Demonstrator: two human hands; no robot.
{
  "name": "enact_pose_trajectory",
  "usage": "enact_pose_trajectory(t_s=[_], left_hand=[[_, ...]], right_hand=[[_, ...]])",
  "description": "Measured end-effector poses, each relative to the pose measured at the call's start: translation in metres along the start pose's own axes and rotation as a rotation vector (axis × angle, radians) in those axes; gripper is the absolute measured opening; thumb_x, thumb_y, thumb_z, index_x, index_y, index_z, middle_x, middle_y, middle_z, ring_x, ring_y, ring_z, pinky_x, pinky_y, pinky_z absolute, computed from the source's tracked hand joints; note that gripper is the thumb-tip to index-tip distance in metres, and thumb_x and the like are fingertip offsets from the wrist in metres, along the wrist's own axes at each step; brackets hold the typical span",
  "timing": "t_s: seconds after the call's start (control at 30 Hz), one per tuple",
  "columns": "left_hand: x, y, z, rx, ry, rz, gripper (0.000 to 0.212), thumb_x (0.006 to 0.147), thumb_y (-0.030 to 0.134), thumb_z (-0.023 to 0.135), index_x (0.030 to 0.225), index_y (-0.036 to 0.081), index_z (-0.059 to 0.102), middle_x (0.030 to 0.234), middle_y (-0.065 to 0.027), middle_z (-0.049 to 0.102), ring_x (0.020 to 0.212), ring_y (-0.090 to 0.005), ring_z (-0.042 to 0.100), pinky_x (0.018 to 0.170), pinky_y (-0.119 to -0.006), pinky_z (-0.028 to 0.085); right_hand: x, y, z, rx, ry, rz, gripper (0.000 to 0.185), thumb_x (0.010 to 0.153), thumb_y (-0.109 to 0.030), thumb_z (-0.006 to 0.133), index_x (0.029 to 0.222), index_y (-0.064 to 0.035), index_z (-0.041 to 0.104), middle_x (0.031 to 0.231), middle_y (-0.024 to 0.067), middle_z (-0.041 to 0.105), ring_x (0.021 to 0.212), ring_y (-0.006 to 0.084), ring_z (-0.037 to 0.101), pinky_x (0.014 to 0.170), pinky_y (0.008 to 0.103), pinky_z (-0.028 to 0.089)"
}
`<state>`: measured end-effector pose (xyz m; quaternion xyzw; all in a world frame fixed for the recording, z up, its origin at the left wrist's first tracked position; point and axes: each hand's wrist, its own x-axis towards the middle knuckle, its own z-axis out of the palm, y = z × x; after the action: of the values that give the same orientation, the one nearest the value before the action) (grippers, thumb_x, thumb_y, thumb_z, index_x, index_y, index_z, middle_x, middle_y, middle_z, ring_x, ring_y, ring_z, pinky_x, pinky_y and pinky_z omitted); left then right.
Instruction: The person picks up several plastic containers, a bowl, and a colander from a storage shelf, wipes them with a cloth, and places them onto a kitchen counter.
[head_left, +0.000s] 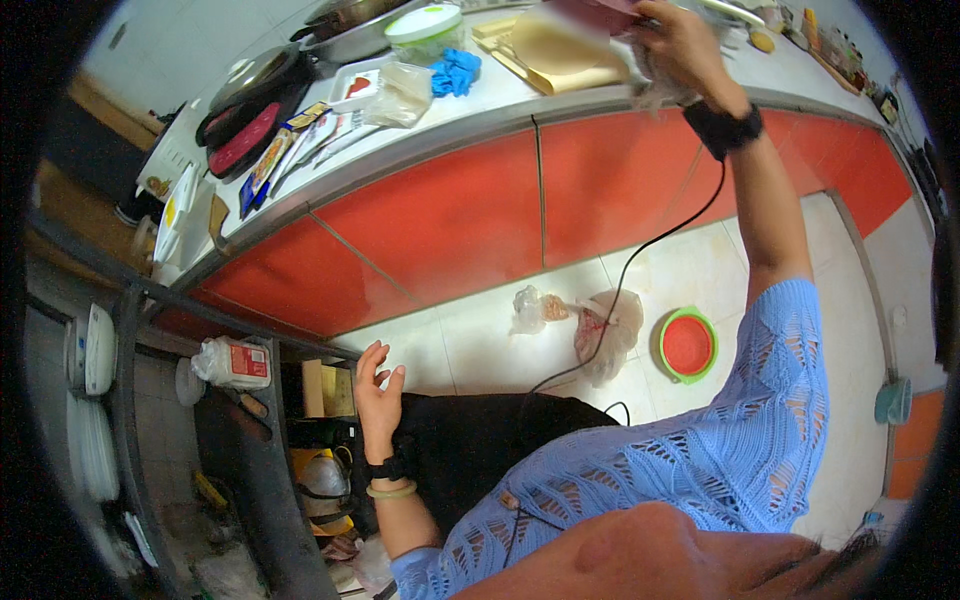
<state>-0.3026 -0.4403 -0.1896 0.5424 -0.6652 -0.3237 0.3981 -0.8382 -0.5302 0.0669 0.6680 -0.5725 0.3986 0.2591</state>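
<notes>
At the top of the view, my right hand (679, 45) holds the edge of a blurred dark reddish object (600, 15) above the counter. Below that object, a round pale disc (559, 45) lies over a beige tray or board (592, 79). Crumpled clear plastic is close under my right wrist. My left hand (379, 394) hangs low beside the dark shelf rack, fingers apart and holding nothing. To the left on the counter are a blue crumpled glove or cloth (454, 73), a clear plastic bag (401, 94) and a lidded tub (426, 34).
Packets (266, 169) and a dark pan (259, 82) crowd the counter's left end. Plastic bags (609, 330) and a green-rimmed red basin (685, 345) stand on the floor. The shelf rack (277, 420) is close by my left hand. A black cable (652, 241) runs from my right wristband.
</notes>
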Motion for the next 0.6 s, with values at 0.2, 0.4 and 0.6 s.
enact_pose_trajectory(t_s=[0.2,0.4,0.6], left_hand=[[-0.005,-0.01,0.007,-0.048,-0.05,-0.051,0.035,0.087,-0.002,0.06,0.122,0.001,0.057,0.131,-0.0093,0.053,0.115,-0.0183,0.052,0.095,-0.03,0.043],[-0.007,-0.004,0.029,-0.057,-0.2,-0.151,0.034,0.089,-0.001,0.06,0.122,0.0,0.057,0.134,-0.0095,0.051,0.116,-0.0201,0.053,0.099,-0.032,0.041],[0.003,0.026,0.047,0.056,-0.25,-0.08,0.033,0.089,0.001,0.061,0.121,0.002,0.059,0.136,-0.009,0.051,0.116,-0.0195,0.053,0.094,-0.03,0.045]], right_hand=[[-0.169,0.015,-0.095,-0.015,-0.484,0.461,0.02,0.083,-0.001,0.061,0.102,-0.0028,0.066,0.088,0.0099,0.07,0.081,0.0164,0.065,0.075,0.0314,0.051],[-0.44,0.024,-0.057,-0.352,-0.84,0.962,0.021,0.077,-0.011,0.059,0.093,-0.0064,0.07,0.087,0.0198,0.068,0.082,0.0339,0.067,0.07,0.0421,0.053],[-0.63,0.04,0.001,-0.412,-0.937,1.307,0.028,0.078,-0.01,0.056,0.103,-0.011,0.069,0.096,0.0186,0.068,0.093,0.0361,0.065,0.082,0.0456,0.052]])
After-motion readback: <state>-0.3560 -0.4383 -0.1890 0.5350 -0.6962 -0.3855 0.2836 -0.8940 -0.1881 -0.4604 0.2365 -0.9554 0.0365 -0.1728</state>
